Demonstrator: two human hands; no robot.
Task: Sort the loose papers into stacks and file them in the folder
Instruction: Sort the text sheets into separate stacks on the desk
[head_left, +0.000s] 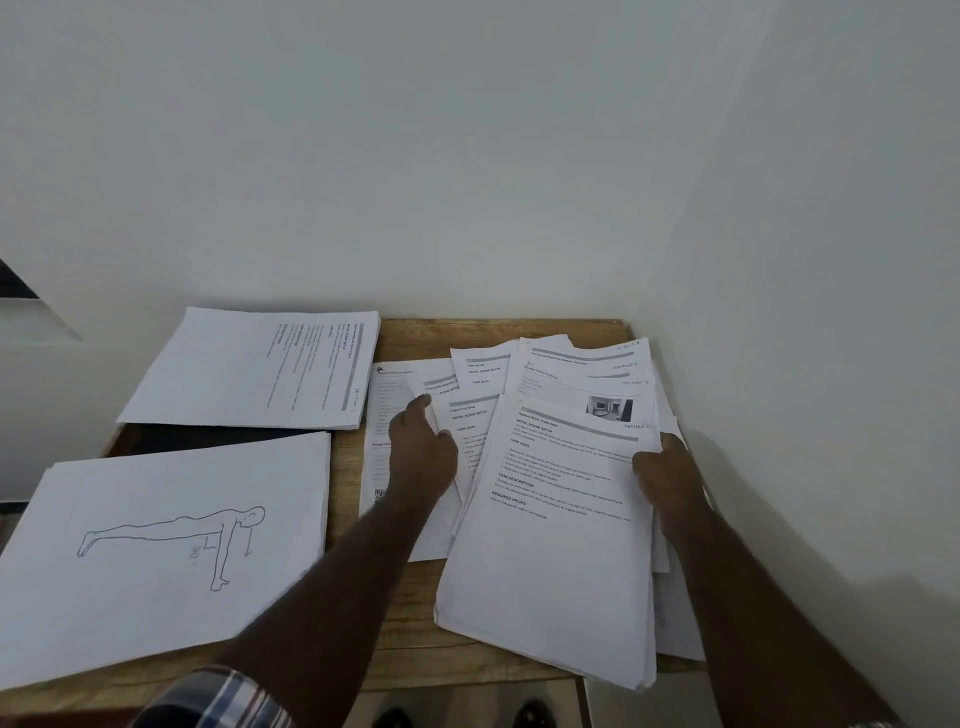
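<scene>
The right hand (670, 475) has its grip curled over the right edge of a thick sheaf of printed sheets (550, 540), thumb on top, pinching the flat white paper at about 3 o'clock of the sheaf. The left hand (421, 452) lies with fingers straight and spread on the fanned loose papers (478, 384), pressing them flat; it pinches nothing. These thin rectangular pages, grey-banded and typed, overlap at odd angles toward 12 o'clock of the hands on a wood-grain bench (395, 338). At 10 o'clock sits a squared stack of typed pages (249, 369), turned sideways. At 8 o'clock lies another neat stack whose top sheet bears a line drawing of a figure in a push-up pose (171, 540). Between those two stacks a dark flat thing (208, 439) shows, possibly the folder; I cannot tell. A checked sleeve (218, 699) shows at 6 o'clock.
</scene>
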